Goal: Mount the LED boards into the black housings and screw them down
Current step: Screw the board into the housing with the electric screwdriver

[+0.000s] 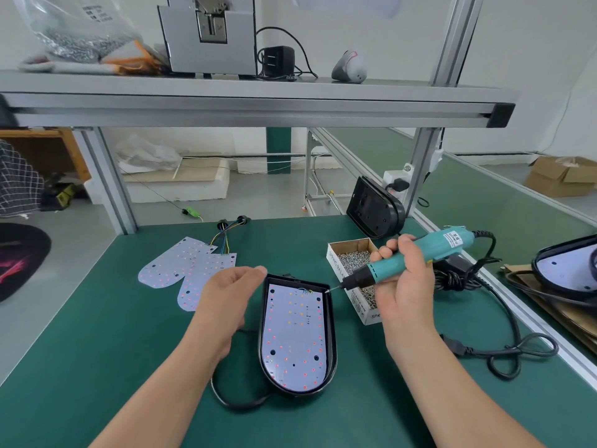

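Observation:
A black housing (332,337) lies flat on the green table in front of me, with a white LED board (295,337) seated inside it. My right hand (403,286) grips a teal electric screwdriver (416,257); its bit points left and hovers at the housing's top right corner. My left hand (226,295) floats just left of the housing, thumb and fingers pinched together; whether a screw sits between them I cannot tell. Two loose LED boards (187,270) with coloured wires lie further left.
A cardboard box of screws (336,253) sits right of the housing. Another black housing (374,208) leans upright behind it. The screwdriver's black cable (504,350) loops across the right side. A further housing (568,266) rests at the right edge. An aluminium shelf (258,105) hangs overhead.

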The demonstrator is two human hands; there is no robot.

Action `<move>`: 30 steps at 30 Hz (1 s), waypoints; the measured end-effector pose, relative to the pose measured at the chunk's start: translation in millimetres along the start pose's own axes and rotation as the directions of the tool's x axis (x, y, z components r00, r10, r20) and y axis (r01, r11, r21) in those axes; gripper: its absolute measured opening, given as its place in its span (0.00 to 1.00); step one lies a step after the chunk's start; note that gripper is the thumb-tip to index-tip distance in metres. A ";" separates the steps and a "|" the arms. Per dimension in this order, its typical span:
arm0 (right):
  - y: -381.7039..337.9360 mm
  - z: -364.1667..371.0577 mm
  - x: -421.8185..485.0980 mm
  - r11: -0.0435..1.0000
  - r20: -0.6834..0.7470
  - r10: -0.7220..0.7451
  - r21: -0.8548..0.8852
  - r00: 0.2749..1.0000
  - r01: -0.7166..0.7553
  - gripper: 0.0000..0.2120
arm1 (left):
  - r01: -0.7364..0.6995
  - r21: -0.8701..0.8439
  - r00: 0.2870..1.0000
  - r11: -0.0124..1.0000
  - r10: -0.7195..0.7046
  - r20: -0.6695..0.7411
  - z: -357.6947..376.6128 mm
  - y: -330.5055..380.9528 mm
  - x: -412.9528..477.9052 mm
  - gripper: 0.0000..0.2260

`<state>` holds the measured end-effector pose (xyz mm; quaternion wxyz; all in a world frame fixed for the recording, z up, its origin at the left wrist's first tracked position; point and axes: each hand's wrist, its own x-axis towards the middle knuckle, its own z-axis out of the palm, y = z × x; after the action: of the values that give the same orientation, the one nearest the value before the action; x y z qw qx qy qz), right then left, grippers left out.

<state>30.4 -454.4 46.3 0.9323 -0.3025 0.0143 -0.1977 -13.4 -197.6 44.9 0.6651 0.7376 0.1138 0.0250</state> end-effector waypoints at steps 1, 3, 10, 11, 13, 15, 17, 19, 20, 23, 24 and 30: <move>1.1 -0.9 0.6 1.000 -0.001 -0.002 -0.011 1.000 0.002 0.05 | 0.000 0.084 1.000 0.996 -0.003 0.030 -0.3 -0.2 -1.5 0.13; 3.0 -2.3 1.5 1.000 0.003 0.001 -0.020 1.000 -0.001 0.06 | -0.030 0.227 0.995 0.973 0.007 0.103 0.9 -4.6 -2.2 0.21; 7.7 -1.6 0.7 0.997 0.075 0.009 -0.077 0.997 -0.003 0.07 | -0.034 0.450 0.991 0.893 -0.027 0.128 8.6 -13.6 -1.0 0.16; 8.3 -1.3 0.1 0.997 0.084 0.011 -0.083 0.996 -0.004 0.07 | -0.029 0.457 0.992 0.889 -0.029 0.120 8.8 -13.5 -0.8 0.15; 8.7 -1.3 -1.0 0.996 0.107 0.015 -0.092 0.994 -0.005 0.07 | -0.024 0.453 0.993 0.891 -0.033 0.116 9.2 -13.7 -0.4 0.15; 8.6 -0.9 -1.8 0.995 0.123 0.018 -0.102 0.992 -0.005 0.07 | -0.024 0.444 0.993 0.896 -0.031 0.116 9.5 -13.1 -0.7 0.15; 8.4 0.1 -3.2 0.994 0.137 0.024 -0.109 0.990 -0.009 0.08 | -0.028 0.440 0.993 0.897 -0.026 0.116 10.1 -12.5 -0.9 0.15; 8.6 1.0 -4.4 0.994 0.151 0.030 -0.112 0.988 -0.013 0.08 | -0.031 0.444 0.993 0.896 -0.021 0.113 11.1 -12.1 -0.9 0.15; 8.7 1.4 -4.9 0.993 0.157 0.031 -0.118 0.987 -0.013 0.08 | -0.032 0.443 0.993 0.896 -0.020 0.113 11.7 -11.9 -0.8 0.15; 9.3 2.7 -6.7 0.990 0.171 0.029 -0.142 0.985 -0.005 0.08 | -0.039 0.435 0.994 0.900 -0.012 0.113 13.1 -12.8 0.3 0.14; 9.5 2.9 -7.0 0.988 0.177 0.028 -0.151 0.984 -0.001 0.08 | -0.041 0.434 0.993 0.900 -0.010 0.114 13.6 -13.5 0.8 0.14; 10.5 4.6 -8.5 0.979 0.218 0.023 -0.204 0.976 0.022 0.09 | -0.025 0.434 0.993 0.900 -0.027 0.114 14.9 -12.9 1.7 0.13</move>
<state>27.0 -440.9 43.2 0.8920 -0.4171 -0.0681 -0.1604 -10.7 -210.6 30.3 0.4892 0.8676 0.0777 -0.0447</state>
